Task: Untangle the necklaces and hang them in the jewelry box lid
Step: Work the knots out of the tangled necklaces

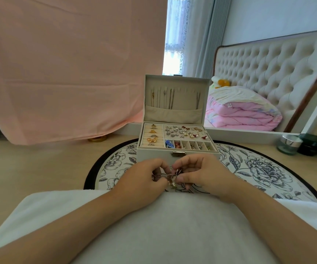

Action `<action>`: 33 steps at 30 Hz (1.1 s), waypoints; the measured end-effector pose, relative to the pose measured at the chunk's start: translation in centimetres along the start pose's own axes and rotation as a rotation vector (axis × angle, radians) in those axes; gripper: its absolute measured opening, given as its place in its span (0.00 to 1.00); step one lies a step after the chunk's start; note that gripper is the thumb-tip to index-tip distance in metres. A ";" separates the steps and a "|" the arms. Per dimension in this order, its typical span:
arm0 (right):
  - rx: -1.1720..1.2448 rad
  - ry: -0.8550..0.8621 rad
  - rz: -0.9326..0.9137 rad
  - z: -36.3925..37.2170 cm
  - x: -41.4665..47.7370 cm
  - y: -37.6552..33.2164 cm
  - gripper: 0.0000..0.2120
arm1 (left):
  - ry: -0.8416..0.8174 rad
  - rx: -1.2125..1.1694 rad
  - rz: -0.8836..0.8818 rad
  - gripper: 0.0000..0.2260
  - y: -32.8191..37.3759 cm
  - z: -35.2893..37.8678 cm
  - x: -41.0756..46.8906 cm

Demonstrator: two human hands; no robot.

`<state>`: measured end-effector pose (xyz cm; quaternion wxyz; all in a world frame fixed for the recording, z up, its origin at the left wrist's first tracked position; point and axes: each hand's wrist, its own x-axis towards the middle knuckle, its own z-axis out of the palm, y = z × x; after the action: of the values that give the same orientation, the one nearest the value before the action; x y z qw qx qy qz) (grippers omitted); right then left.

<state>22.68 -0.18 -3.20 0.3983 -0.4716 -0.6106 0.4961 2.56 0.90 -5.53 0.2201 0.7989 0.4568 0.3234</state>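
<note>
A white jewelry box (154, 155) stands open on a round floral mat, its lid (203, 86) upright. Several thin necklaces (165, 97) hang from hooks inside the lid above a beige pocket. The tray holds rings, earrings and small charms. Just in front of the box, my left hand (144, 178) and my right hand (203, 172) meet. Both pinch a small tangled bunch of chain (170, 176) between fingertips. A little pendant hangs below the tangle. Fingers hide most of the chain.
The floral mat (258, 168) lies on a light wooden tabletop. A glass jar (289, 144) and a dark jar (313, 144) stand at the right edge. A pink cloth (68, 73) hangs at the back left. A mirror behind reflects a bed and a pink quilt.
</note>
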 end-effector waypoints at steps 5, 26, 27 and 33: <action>0.054 0.052 -0.053 -0.3 0.0 0.1 0.11 | 0.013 -0.163 -0.017 0.04 -0.3 -0.2 0.2; -0.049 -0.109 -0.001 0.0 0.0 -0.4 0.03 | -0.127 -0.325 0.038 0.04 -0.4 -0.4 0.2; -0.033 -0.135 0.008 0.0 -0.1 -0.4 0.03 | -0.128 -0.344 0.049 0.03 -0.3 -0.4 0.2; -0.070 -0.176 0.087 0.7 0.0 -0.6 0.07 | -0.043 -0.315 0.078 0.05 -0.1 -0.4 -0.1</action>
<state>21.91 -0.40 -2.73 0.3043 -0.4660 -0.6390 0.5309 2.20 0.93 -5.36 0.3397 0.7785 0.3643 0.3819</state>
